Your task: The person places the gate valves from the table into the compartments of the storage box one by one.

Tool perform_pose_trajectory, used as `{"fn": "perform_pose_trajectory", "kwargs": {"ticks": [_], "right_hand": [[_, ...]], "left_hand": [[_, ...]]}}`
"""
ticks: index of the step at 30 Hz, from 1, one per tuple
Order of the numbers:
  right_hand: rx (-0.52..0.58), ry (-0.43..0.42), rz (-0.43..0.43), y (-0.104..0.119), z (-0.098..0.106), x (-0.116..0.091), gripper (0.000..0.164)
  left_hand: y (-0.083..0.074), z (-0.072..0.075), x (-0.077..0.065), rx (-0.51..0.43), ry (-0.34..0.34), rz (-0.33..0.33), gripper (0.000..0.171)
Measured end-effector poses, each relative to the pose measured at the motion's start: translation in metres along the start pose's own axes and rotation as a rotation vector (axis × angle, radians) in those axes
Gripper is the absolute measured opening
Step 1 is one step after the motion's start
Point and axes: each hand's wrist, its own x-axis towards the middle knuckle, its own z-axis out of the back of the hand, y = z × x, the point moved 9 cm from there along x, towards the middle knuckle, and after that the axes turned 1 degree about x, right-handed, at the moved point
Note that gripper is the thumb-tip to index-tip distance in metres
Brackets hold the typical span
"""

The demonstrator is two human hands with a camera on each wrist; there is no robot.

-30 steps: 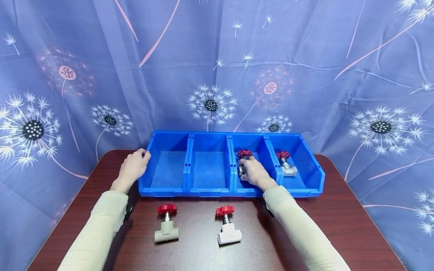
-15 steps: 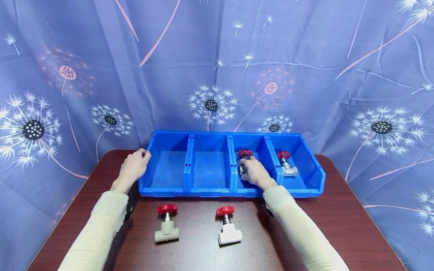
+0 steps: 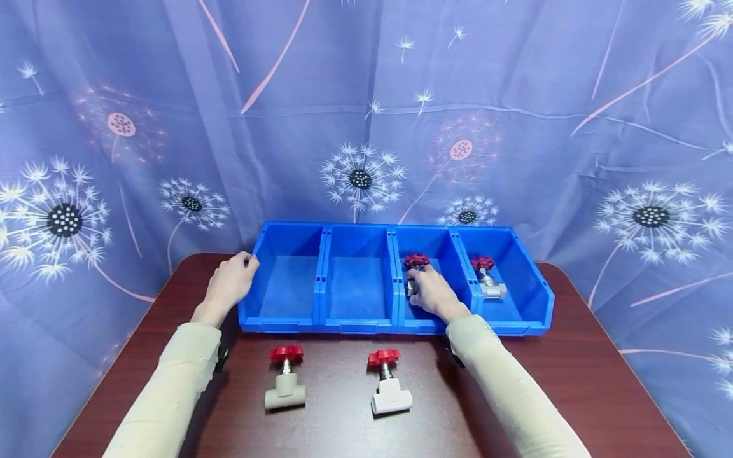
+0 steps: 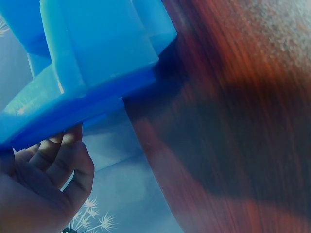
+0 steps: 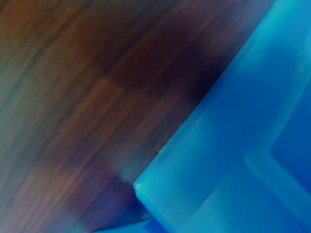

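Four joined compartments make up a row of blue storage bins (image 3: pixel 357 327) on the table. In the third from the left, my right hand (image 3: pixel 433 294) grips a gate valve (image 3: pixel 416 261) with a red handwheel; my fingers hide most of its body. At the row's left end, my left hand (image 3: pixel 229 283) holds the outer wall of the first bin, its fingers (image 4: pixel 63 155) bent against the blue plastic in the left wrist view. The right wrist view has only blurred bin plastic (image 5: pixel 209 160) and table, with neither hand nor valve visible.
A silver metal valve (image 3: pixel 491 289) with a red handwheel lies in the rightmost bin. In front of the row, a grey-green plastic valve (image 3: pixel 285 391) and a white plastic valve (image 3: pixel 391 399) lie on the brown table (image 3: pixel 338 439). A patterned blue curtain (image 3: pixel 309 76) hangs behind.
The head view has shifted slightly, so everything appears a little farther right. Both hands keep their holds, and the valves stay where they were.
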Motion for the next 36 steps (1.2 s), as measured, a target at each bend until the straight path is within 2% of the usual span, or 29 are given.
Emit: {"fn": "perform_pose_trajectory", "kwargs": {"ticks": [5, 15, 24, 32, 36], "right_hand": [[0.014, 0.012, -0.019, 0.0000, -0.0016, 0.0000, 0.039], [0.023, 0.011, -0.037, 0.0002, -0.0028, -0.0017, 0.045], [0.001, 0.017, -0.044, 0.0019, -0.0022, -0.0040, 0.044], [0.005, 0.044, -0.067, 0.0012, -0.0023, -0.0072, 0.052], [0.003, 0.057, -0.077, 0.0036, -0.0010, -0.0095, 0.057]], "left_hand": [[0.0005, 0.0003, -0.0011, -0.001, 0.003, 0.007, 0.049], [-0.0015, 0.0019, -0.0026, -0.001, 0.009, 0.009, 0.049], [-0.0020, 0.0011, -0.0021, -0.001, 0.008, 0.003, 0.050], [-0.0013, 0.0003, -0.0018, -0.005, 0.014, 0.004, 0.050], [-0.0008, 0.0014, -0.0010, -0.003, -0.005, -0.009, 0.049]]}}
